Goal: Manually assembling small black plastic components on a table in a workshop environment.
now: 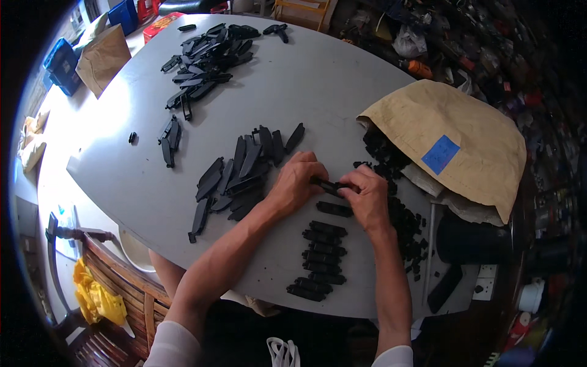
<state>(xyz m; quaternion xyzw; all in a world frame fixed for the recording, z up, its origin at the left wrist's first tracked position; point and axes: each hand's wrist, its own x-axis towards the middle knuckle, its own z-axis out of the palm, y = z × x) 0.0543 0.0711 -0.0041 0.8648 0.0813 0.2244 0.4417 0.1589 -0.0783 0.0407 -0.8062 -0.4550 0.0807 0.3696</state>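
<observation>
Between my two hands is a long black plastic part (pixel 328 185), held just above the grey table. My left hand (pixel 298 181) grips its left end with the fingers closed. At the other end the fingers of my right hand (pixel 367 194) pinch it; whether a smaller piece is also in them is hidden. Just below lies a similar black part (pixel 334 209), and a column of several more (pixel 322 257) runs toward me. A pile of slim black plastic pieces (pixel 238 177) lies left of my left hand. Small black pieces (pixel 400 220) are heaped beyond my right hand.
A brown paper sack (pixel 458 140) with a blue label lies at the right, its mouth toward the small pieces. Another black pile (pixel 211 58) covers the far left of the table (pixel 318 85). A wooden chair (pixel 131 281) with a yellow bag (pixel 98 296) stands at lower left.
</observation>
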